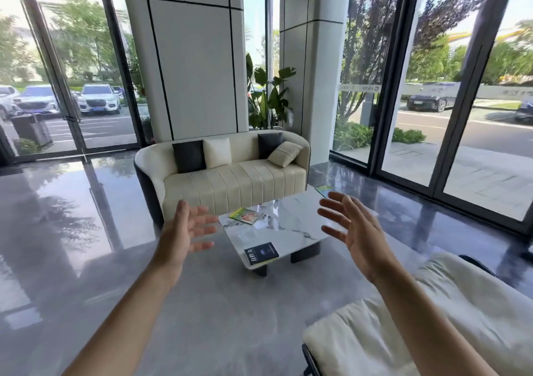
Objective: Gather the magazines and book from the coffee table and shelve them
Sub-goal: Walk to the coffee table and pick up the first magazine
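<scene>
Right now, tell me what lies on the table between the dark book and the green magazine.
In the head view, only bare marble tabletop with a faint glare patch separates the dark book from the green magazine.

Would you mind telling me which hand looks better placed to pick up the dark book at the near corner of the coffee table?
Probably the left hand. It is open, empty and nearer the dark book on the coffee table. The right hand, also open, sits toward the far right magazine.
</scene>
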### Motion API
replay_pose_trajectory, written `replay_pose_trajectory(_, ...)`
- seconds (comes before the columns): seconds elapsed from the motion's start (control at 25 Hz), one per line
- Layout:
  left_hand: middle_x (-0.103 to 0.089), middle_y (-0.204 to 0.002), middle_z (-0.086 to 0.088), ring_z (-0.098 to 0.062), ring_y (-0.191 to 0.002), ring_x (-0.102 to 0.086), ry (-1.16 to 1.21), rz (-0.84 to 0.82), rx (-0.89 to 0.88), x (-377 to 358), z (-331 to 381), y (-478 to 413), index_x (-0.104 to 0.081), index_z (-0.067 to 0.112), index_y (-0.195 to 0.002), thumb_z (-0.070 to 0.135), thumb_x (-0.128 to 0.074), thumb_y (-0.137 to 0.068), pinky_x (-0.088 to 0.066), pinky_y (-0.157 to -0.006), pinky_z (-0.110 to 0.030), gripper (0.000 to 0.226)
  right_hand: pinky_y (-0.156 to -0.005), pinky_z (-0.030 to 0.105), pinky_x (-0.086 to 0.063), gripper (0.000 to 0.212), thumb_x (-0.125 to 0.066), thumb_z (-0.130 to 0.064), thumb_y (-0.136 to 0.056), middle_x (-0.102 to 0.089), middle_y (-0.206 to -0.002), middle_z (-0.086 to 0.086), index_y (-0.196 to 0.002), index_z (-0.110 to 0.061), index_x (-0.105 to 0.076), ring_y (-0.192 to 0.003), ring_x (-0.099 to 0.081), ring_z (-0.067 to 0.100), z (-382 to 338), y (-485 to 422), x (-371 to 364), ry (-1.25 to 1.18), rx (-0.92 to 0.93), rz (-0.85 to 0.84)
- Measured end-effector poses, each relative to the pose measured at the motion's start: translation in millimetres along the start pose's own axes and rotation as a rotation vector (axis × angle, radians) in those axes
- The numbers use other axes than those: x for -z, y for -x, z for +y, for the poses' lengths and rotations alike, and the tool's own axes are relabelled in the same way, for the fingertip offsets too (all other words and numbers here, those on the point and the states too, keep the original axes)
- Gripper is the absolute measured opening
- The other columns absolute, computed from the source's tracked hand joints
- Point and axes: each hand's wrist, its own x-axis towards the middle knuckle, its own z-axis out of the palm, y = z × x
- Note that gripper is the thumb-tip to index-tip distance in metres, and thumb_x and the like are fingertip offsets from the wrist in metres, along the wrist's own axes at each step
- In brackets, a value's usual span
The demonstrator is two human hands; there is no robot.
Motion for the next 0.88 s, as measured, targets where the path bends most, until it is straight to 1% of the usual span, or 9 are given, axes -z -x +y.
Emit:
replay_pose_trajectory(0.04, -0.071, -0.109, -0.017, -0.027, -0.092, -0.068, 0.001, 0.005, 0.003, -9.3, 0.4, -41.8, -0.062, 0.015, -0.106, 0.049, -0.022, -0.103, -0.056, -0.074, -0.043, 0.054, -0.094, 0.046, -0.056, 0.079, -0.072, -0.072, -0.064, -0.075, -0.122, 0.006, -0.123, -0.020, -0.068, -0.116, -0.071, 0.022, 5.5, -42.3, -0.1, -0.002, 0.006, 0.010)
replay_pose_trajectory(0.08, -0.072, -0.109, -0.016, -0.028, -0.094, -0.068, 0.002, 0.010, 0.002, -17.9, 1.2, -78.9, -0.063, 0.015, -0.106, 0.049, -0.022, -0.103, -0.056, -0.074, -0.042, 0.053, -0.094, 0.045, -0.055, 0.078, -0.071, -0.072, -0.065, -0.076, -0.122, 0.006, -0.123, -0.020, -0.068, -0.116, -0.071, 0.022, 11.0, -81.2, 0.2, -0.010, 0.007, 0.018)
replay_pose_trajectory(0.24, -0.073, -0.109, -0.013, -0.029, -0.099, -0.069, 0.016, -0.009, 0.000, -46.8, -7.3, -204.4, -0.065, 0.014, -0.109, 0.050, -0.023, -0.103, -0.055, -0.080, -0.045, 0.055, -0.101, 0.050, -0.053, 0.047, -0.049, -0.048, -0.096, -0.073, -0.126, 0.008, -0.128, -0.017, -0.065, -0.120, -0.069, 0.024, 36.2, -206.2, -0.3, 0.003, -0.001, 0.021)
replay_pose_trajectory(0.32, -0.073, -0.109, -0.012, -0.028, -0.099, -0.070, 0.018, -0.011, -0.008, -62.2, -22.8, -272.9, -0.065, 0.014, -0.109, 0.051, -0.024, -0.102, -0.054, -0.085, -0.049, 0.056, -0.101, 0.051, -0.053, 0.041, -0.045, -0.041, -0.101, -0.072, -0.127, 0.010, -0.129, -0.017, -0.064, -0.121, -0.068, 0.026, 59.6, -267.3, 2.1, 0.029, 0.002, 0.028)
replay_pose_trajectory(0.4, -0.073, -0.109, -0.012, -0.028, -0.099, -0.069, 0.025, -0.022, -0.004, -77.7, -46.5, -340.2, -0.065, 0.015, -0.108, 0.051, -0.025, -0.102, -0.054, -0.087, -0.051, 0.054, -0.099, 0.050, -0.054, 0.049, -0.052, -0.051, -0.093, -0.073, -0.125, 0.009, -0.128, -0.019, -0.064, -0.120, -0.068, 0.027, 86.1, -326.5, 5.4, 0.033, 0.002, 0.045)
replay_pose_trajectory(0.52, -0.075, -0.109, -0.013, -0.029, -0.099, -0.071, 0.056, -0.071, 0.002, -97.0, -86.5, -440.5, -0.066, 0.015, -0.109, 0.057, -0.031, -0.096, -0.056, -0.082, -0.048, 0.057, -0.091, 0.045, -0.057, 0.073, -0.067, -0.071, -0.070, -0.077, -0.120, 0.004, -0.127, -0.025, -0.063, -0.115, -0.071, 0.024, 124.1, -416.5, 7.3, 0.013, 0.038, 0.068)
replay_pose_trajectory(0.64, -0.077, -0.107, -0.010, -0.026, -0.098, -0.072, 0.080, -0.113, -0.023, -115.7, -107.6, -551.2, -0.067, 0.015, -0.112, 0.063, -0.034, -0.088, -0.057, -0.075, -0.042, 0.063, -0.085, 0.040, -0.058, 0.067, -0.063, -0.066, -0.075, -0.077, -0.120, 0.005, -0.127, -0.024, -0.062, -0.117, -0.071, 0.027, 155.9, -521.0, 0.2, 0.024, 0.051, 0.087)
replay_pose_trajectory(0.76, -0.079, -0.104, -0.006, -0.026, -0.101, -0.070, 0.114, -0.107, -0.037, -139.3, -118.9, -658.0, -0.067, 0.017, -0.110, 0.058, -0.030, -0.098, -0.056, -0.078, -0.044, 0.056, -0.085, 0.037, -0.058, 0.072, -0.064, -0.069, -0.074, -0.076, -0.121, 0.006, -0.129, -0.022, -0.062, -0.116, -0.071, 0.026, 177.2, -619.9, -6.2, 0.034, 0.036, 0.095)
replay_pose_trajectory(0.88, -0.076, -0.110, -0.010, -0.028, -0.106, -0.068, 0.123, -0.132, -0.008, -168.1, -129.3, -726.8, -0.066, 0.018, -0.111, 0.057, -0.029, -0.099, -0.055, -0.078, -0.045, 0.055, -0.089, 0.040, -0.057, 0.062, -0.057, -0.064, -0.082, -0.077, -0.119, 0.005, -0.127, -0.023, -0.062, -0.117, -0.070, 0.026, 193.9, -691.5, 0.8, 0.053, 0.004, 0.080)
